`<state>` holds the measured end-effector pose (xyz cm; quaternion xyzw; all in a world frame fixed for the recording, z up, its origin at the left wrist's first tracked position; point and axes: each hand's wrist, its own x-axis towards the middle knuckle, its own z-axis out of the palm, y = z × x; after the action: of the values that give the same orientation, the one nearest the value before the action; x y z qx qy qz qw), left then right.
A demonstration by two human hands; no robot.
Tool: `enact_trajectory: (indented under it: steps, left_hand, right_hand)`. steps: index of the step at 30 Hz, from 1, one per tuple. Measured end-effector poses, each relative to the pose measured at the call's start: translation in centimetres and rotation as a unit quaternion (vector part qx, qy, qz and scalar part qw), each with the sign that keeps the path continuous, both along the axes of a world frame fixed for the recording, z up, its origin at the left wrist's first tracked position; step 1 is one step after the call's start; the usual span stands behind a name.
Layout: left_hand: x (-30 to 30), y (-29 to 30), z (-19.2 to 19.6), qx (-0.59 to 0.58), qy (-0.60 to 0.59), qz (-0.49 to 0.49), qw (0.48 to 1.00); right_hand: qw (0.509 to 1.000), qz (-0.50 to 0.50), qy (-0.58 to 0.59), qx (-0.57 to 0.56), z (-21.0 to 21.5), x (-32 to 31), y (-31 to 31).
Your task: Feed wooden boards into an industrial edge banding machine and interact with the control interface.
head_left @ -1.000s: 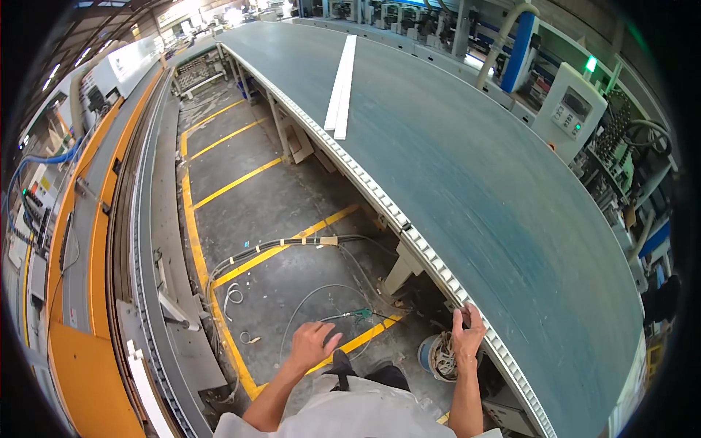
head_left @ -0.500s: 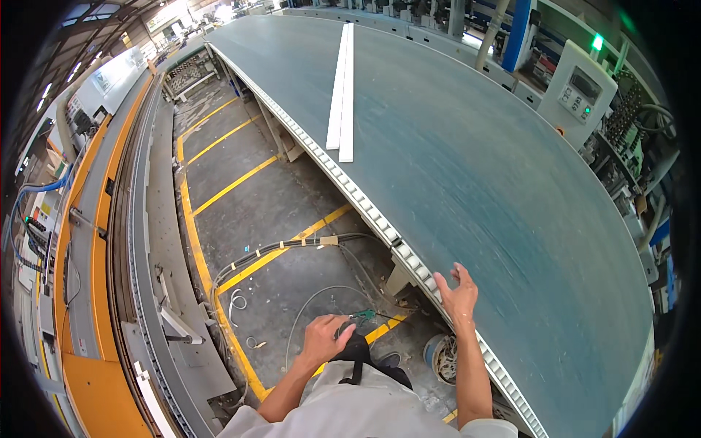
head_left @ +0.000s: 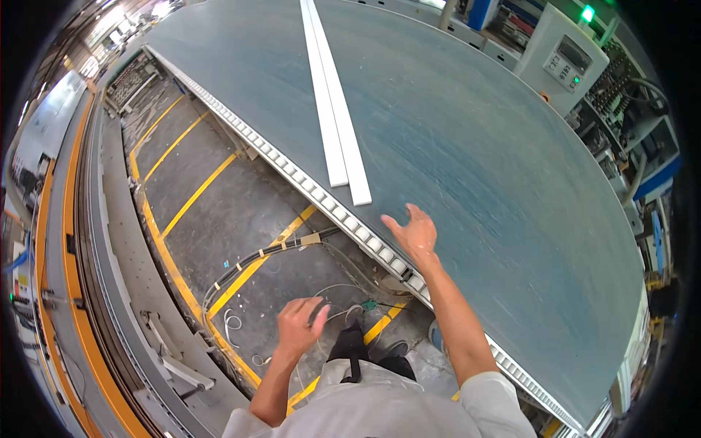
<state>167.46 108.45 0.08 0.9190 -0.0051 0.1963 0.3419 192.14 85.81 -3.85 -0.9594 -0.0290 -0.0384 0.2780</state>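
Observation:
Two long white strips (head_left: 342, 124) lie side by side on a wide grey-green conveyor belt (head_left: 467, 175), the right one's near end reaching a little closer to me. Over the belt, just short and to the right of those ends, is my right hand (head_left: 416, 235), thumb and fingers apart, holding nothing. My left hand (head_left: 298, 327) hangs in the air above the floor, left of the belt's edge. Its thumb stands away from the loosely bent fingers, and nothing is in it.
A white roller rail (head_left: 314, 191) runs along the belt's near edge. Cables (head_left: 255, 255) cross the grey floor (head_left: 212, 219) with its yellow lines. An orange and grey machine rail (head_left: 69, 292) stands at left. Beyond the belt, a control panel (head_left: 566, 62) carries a green light.
My view has shifted, and the white strips now appear nearer. My right hand has moved forward toward their ends. My left hand has opened from a more curled pose.

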Motion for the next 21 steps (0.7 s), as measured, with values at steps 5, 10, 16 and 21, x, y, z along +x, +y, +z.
enact_trajectory:
  steps: [5, 10, 16, 21]
  left_hand:
    - [0.1, 3.8, -0.4, 0.009, 0.022, 0.045, 0.999]
    - [0.3, 4.7, -1.1, 0.011, 0.041, 0.055, 0.998]
    - [2.4, 5.2, -0.5, -0.001, 0.028, 0.033, 0.999]
    - [6.5, 3.5, 0.9, -0.022, -0.015, -0.043, 0.999]
  right_hand:
    - [0.998, -0.024, 0.042, -0.03, -1.1, 3.6, 6.9]
    - [0.994, -0.045, 0.047, -0.091, -2.9, 4.4, 9.6]
    - [0.993, -0.067, 0.023, -0.09, -3.6, 4.1, 6.9]
    - [0.987, -0.092, 0.064, -0.118, -2.3, 1.9, 1.5]
